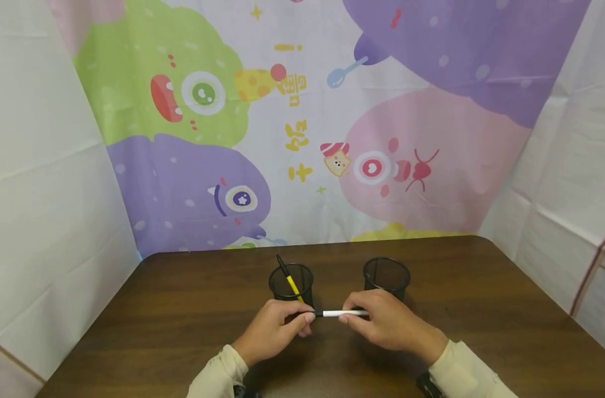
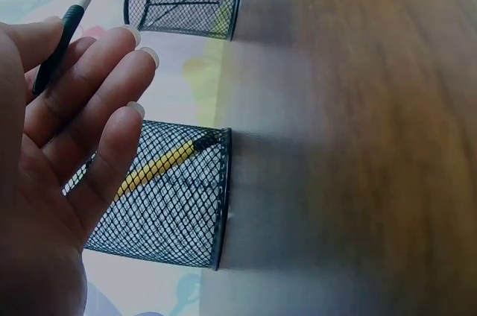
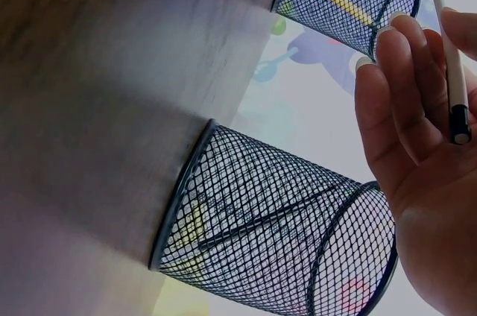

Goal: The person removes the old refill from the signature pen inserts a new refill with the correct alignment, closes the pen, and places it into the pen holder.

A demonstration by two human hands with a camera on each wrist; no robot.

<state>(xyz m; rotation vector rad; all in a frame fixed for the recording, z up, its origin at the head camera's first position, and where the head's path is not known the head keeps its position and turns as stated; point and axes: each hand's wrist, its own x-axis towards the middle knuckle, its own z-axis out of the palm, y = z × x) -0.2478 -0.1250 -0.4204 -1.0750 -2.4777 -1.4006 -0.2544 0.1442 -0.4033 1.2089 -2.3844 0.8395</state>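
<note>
Over the brown wood-grain tabletop (image 1: 183,309), the left hand (image 1: 274,330) and right hand (image 1: 389,321) angle inward. Both pinch one slim black-and-white pen (image 1: 332,313).

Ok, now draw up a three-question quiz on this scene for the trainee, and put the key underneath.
1. True or false: the left grip and the right grip both hold the white pen.

2. Going by the head view, where is the yellow pen?
A) flat on the tabletop
B) leaning inside the left cup
C) leaning inside the right cup

3. Fill in the blank: the part of the white pen that the left grip pinches is coloured ____.

Key: 1. True. 2. B. 3. Black.
</note>
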